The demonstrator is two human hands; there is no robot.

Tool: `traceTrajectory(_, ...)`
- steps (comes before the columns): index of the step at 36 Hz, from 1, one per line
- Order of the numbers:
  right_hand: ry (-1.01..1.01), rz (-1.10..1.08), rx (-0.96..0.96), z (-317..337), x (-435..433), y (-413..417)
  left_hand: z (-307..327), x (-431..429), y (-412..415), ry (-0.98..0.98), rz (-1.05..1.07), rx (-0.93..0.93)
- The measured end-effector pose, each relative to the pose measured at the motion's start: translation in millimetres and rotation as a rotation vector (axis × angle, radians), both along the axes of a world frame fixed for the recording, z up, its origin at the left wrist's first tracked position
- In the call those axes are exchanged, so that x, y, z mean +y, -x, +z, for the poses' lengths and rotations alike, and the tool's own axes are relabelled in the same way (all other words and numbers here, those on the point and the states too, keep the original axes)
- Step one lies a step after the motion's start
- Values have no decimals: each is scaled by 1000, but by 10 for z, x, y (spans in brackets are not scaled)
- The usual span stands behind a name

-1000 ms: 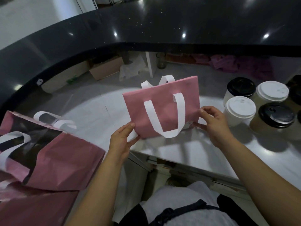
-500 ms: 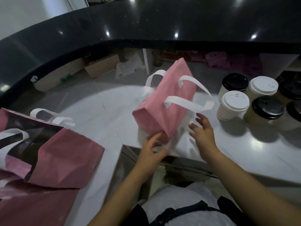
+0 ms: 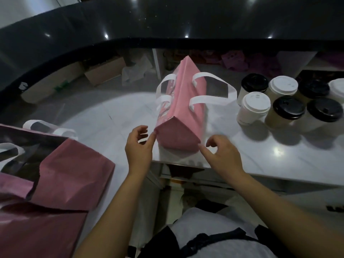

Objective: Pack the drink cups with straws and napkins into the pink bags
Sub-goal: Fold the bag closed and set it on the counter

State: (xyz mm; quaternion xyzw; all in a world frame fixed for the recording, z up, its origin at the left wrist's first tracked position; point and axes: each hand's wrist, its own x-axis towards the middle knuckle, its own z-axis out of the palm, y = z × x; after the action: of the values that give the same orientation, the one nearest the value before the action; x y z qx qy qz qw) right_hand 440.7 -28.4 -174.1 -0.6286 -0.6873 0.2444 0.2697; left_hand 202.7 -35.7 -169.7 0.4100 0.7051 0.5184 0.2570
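– Grip check, both sides?
– Left hand [image 3: 139, 148] is loose, fingers half curled. One fingertip [image 3: 153, 135] touches the near-left corner of the pink bag [image 3: 186, 101], and the hand holds nothing. Right hand [image 3: 221, 155] is the same: index finger [image 3: 204, 150] out and touching the near-right corner, other fingers slack, nothing held.
– Where's the bag?
– Middle of the table [image 3: 279, 159], close to its near edge. It looks to stand on its base, top edges together in a ridge, with the white handles [image 3: 206, 99] flopped out left and right.
– Long axis?
– Near to far, almost straight away from the person. The narrow end panel [image 3: 176, 135] faces the hands, so both grips sit at that one end, one each side, about equally close.
– So what does the next move turn on?
– My read: the mouth needs spreading. The ridge lies beyond and above the fingertips, toward far. Each hand would likely go up its own side wall and pull outward, left going left and right going right.
– Cups?
– Lidded drink cups [image 3: 256, 107] cluster right of the bag, apart from it, with white and black lids. The right hand is nearer; the left would have to cross the bag.
– Straws, napkins?
– Can't spot any.
– Anything else?
– Spare pink bags [image 3: 74, 174] lying at near left, well apart from the working one.
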Motion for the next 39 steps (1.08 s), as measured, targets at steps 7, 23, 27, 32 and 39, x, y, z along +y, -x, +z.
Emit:
traceTrajectory(7, -99, 76, -365, 143, 315, 193, 36, 112, -36, -29, -31, 71)
traceTrajectory(23, -119, -36, -307, 106, 363, 65, 25, 69, -232, -10, -79, 329)
traceTrajectory(27, -94, -72, -241, 25, 336, -19, 49, -7, -344, -25, -124, 311)
traceTrajectory(32, -88, -102, -131, -42, 314, -253, 42, -155, -491, -107, -237, 281)
traceTrajectory(39, -65, -189, -49, -64, 439, -595, 44, -137, -372, -162, -192, -68)
